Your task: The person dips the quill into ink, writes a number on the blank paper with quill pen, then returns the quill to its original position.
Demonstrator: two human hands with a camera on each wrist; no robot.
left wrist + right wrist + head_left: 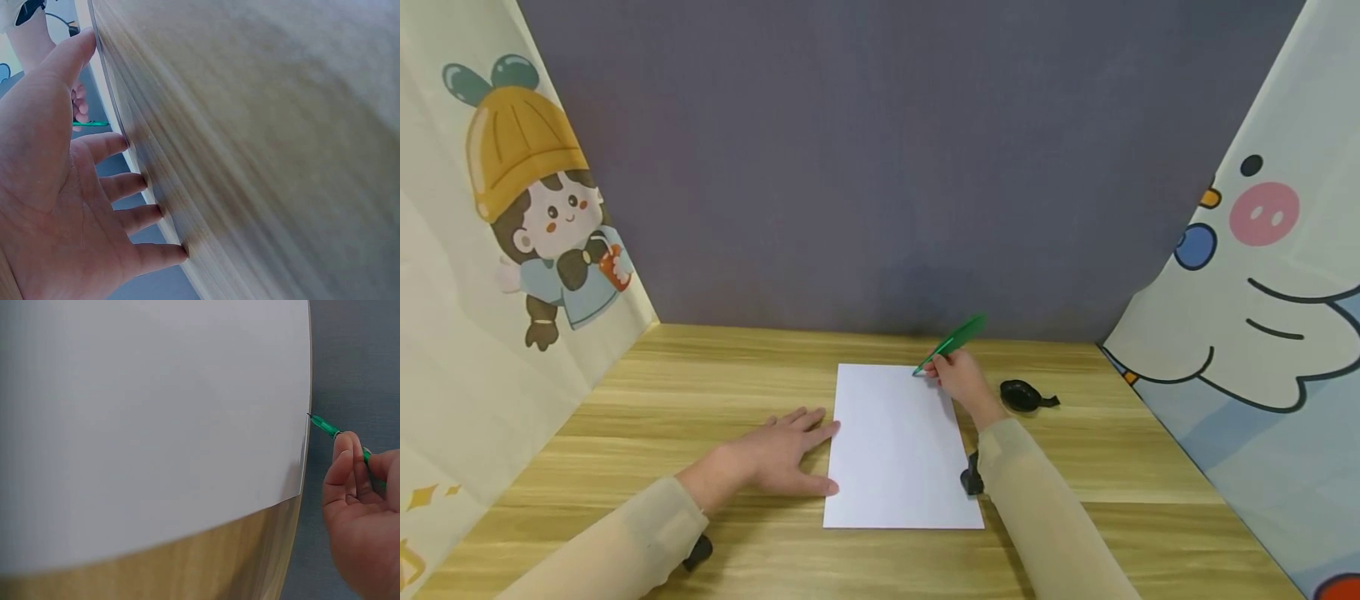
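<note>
A blank white sheet of paper (891, 454) lies upright on the wooden table. My right hand (964, 385) pinches a green pen (957, 340) with a broad, feather-like upper end. The pen's tip meets the sheet near its top edge, right of the middle. In the right wrist view, fingers curl around the pen's clear green barrel (325, 425), and its dark point shows at the paper's far edge. My left hand (781, 457) rests palm down with fingers spread, thumb and index fingertip at the sheet's left edge. No marks show on the paper.
Right of my right hand lies a black oval object (1021, 396) with a short tail. Black wrist-camera parts (972, 477) show beside the right sleeve. A grey panel (880, 167) stands behind the wooden table (737, 367), with printed cartoon cloths (445, 292) on both sides.
</note>
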